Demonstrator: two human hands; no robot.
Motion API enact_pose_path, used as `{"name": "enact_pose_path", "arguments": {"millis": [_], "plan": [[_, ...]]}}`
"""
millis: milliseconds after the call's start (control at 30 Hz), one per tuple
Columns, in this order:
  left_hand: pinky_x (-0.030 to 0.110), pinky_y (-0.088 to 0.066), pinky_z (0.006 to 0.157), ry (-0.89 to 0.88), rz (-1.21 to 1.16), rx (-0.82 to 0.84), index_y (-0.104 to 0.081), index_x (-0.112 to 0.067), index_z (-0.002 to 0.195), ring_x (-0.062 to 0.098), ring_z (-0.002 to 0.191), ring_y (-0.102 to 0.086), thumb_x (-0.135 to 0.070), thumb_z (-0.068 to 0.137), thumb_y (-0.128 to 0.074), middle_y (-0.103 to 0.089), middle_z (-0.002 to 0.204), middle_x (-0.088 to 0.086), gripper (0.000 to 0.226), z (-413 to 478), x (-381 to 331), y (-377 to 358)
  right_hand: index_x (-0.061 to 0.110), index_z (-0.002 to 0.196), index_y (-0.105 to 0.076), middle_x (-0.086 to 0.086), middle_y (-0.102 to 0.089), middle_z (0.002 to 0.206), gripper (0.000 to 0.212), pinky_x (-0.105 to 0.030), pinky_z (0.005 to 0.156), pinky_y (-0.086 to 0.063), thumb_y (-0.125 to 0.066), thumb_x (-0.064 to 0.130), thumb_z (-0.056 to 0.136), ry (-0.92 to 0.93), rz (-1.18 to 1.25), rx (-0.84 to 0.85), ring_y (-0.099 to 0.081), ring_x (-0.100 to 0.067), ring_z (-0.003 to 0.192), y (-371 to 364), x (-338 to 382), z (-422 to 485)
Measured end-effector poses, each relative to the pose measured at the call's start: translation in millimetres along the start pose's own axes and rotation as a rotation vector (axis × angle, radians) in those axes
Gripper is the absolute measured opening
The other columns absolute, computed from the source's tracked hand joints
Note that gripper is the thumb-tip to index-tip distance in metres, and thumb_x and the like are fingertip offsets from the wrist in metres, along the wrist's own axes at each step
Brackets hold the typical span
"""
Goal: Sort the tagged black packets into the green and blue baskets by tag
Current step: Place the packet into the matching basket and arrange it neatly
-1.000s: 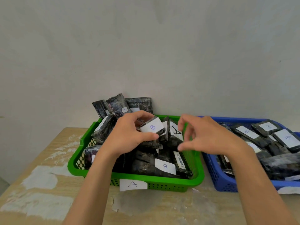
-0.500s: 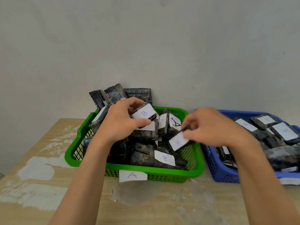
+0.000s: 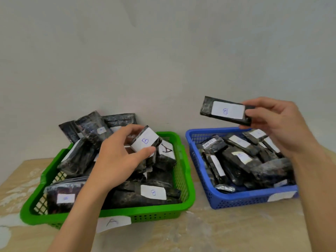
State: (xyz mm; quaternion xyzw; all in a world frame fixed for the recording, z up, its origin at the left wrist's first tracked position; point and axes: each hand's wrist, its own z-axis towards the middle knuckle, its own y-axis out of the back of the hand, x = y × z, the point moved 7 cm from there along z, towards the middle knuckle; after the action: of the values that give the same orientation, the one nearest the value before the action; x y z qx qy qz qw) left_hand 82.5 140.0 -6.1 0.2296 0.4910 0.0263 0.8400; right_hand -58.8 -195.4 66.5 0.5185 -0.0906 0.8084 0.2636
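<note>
My right hand (image 3: 278, 124) pinches a black packet with a white B tag (image 3: 226, 110) by its right end, in the air above the far rim of the blue basket (image 3: 236, 201). Over the green basket (image 3: 187, 179), my left hand (image 3: 120, 157) grips another black packet tagged B (image 3: 145, 141), thumb on its lower edge. The green basket carries a paper label marked A (image 3: 113, 222) on its front and holds several black packets, among them one tagged B (image 3: 153, 192) and one tagged A (image 3: 166, 149).
The blue basket is full of several tagged black packets and has a white label (image 3: 281, 195) on its front. Three more packets (image 3: 98, 126) lean against the grey wall behind the green basket. Both baskets stand on a worn wooden table (image 3: 209, 231).
My right hand has lifted a B packet out of the green basket and carried it right, above the blue basket. My left hand keeps its grip on the other B packet.
</note>
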Motion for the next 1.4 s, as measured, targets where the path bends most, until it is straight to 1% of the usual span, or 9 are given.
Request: {"name": "enact_pose_path", "arguments": {"millis": [200,367,500,667,867,1033,1133,1233,1400], "plan": [[0.025,-0.057,0.079,-0.075,-0.052,0.165,-0.069,-0.039,0.116,0.004,0.097,-0.069,-0.038,0.073,-0.088,-0.071,0.108,-0.019,0.047,-3,-44,-67,0.018,0.088,-0.082,-0.013,-0.079,0.083,0.031,-0.032,0.072,-0.066,-0.065,-0.008,0.094,-0.042,-0.130,-0.185,-0.072,-0.030,0.072,85,-12,-13],[0.012,-0.044,0.076,-0.178,0.221,0.269,-0.068,-0.030,0.119,0.006,0.094,-0.060,-0.037,0.078,-0.085,-0.070,0.111,-0.010,0.045,31,-77,-149,0.021,0.097,-0.080,-0.011,-0.080,0.084,0.028,-0.026,0.069,-0.065,-0.069,-0.005,0.093,-0.071,-0.259,-0.146,-0.078,-0.024,0.073,107,-18,-12],[0.032,-0.052,0.085,-0.106,0.315,0.308,-0.065,-0.022,0.125,0.020,0.101,-0.065,-0.033,0.081,-0.081,-0.070,0.115,0.003,0.047,72,-76,-195,0.023,0.094,-0.081,-0.009,-0.080,0.083,0.023,-0.047,0.081,-0.066,-0.075,0.001,0.089,-0.129,-0.373,-0.130,-0.080,-0.029,0.077,111,-36,-7],[0.022,-0.044,0.073,-0.105,0.347,0.462,-0.062,-0.021,0.128,0.018,0.095,-0.060,-0.026,0.084,-0.079,-0.067,0.121,0.005,0.047,101,-78,-242,0.024,0.085,-0.078,0.007,-0.078,0.073,0.017,-0.051,0.078,-0.065,-0.077,0.007,0.083,-0.227,-0.501,-0.215,-0.078,-0.016,0.060,119,-66,-1],[0.025,-0.046,0.070,-0.049,0.347,0.431,-0.065,-0.016,0.121,0.020,0.091,-0.061,-0.027,0.084,-0.079,-0.068,0.114,0.006,0.041,113,-75,-282,0.010,0.084,-0.076,-0.006,-0.079,0.074,0.014,-0.046,0.076,-0.066,-0.088,0.005,0.080,-0.397,-0.397,-0.120,-0.079,-0.027,0.066,128,-104,-3],[0.034,-0.052,0.071,-0.032,0.296,0.359,-0.055,-0.013,0.116,0.025,0.096,-0.063,-0.035,0.086,-0.080,-0.063,0.111,0.007,0.045,115,-76,-290,0.025,0.074,-0.079,0.003,-0.078,0.074,0.017,-0.027,0.066,-0.055,-0.095,0.031,0.073,-0.421,-0.829,0.136,-0.074,-0.016,0.075,108,-115,-3],[0.028,-0.045,0.070,-0.068,0.304,0.446,-0.063,-0.013,0.113,0.022,0.094,-0.062,-0.033,0.096,-0.067,-0.067,0.109,0.006,0.027,117,-77,-290,0.028,0.078,-0.077,0.006,-0.075,0.082,0.016,-0.034,0.076,-0.058,-0.092,0.034,0.076,-0.374,-0.919,0.095,-0.071,-0.015,0.082,104,-102,0],[0.029,-0.045,0.077,-0.072,0.401,0.402,-0.066,-0.011,0.115,0.024,0.098,-0.061,-0.008,0.094,-0.052,-0.069,0.110,0.008,0.026,126,-75,-270,0.032,0.084,-0.077,0.015,-0.074,0.084,0.010,-0.034,0.082,-0.057,-0.086,0.037,0.082,-0.204,-0.879,0.004,-0.070,-0.007,0.085,104,-75,3],[0.038,-0.053,0.083,0.016,0.786,0.774,-0.051,-0.017,0.131,0.026,0.104,-0.060,-0.026,0.074,-0.083,-0.061,0.123,0.006,0.066,111,-49,-270,0.037,0.082,-0.080,0.024,-0.076,0.078,0.002,-0.007,0.068,-0.048,-0.082,0.037,0.083,-0.063,-0.704,0.214,-0.069,0.010,0.078,71,-48,-2]]}}
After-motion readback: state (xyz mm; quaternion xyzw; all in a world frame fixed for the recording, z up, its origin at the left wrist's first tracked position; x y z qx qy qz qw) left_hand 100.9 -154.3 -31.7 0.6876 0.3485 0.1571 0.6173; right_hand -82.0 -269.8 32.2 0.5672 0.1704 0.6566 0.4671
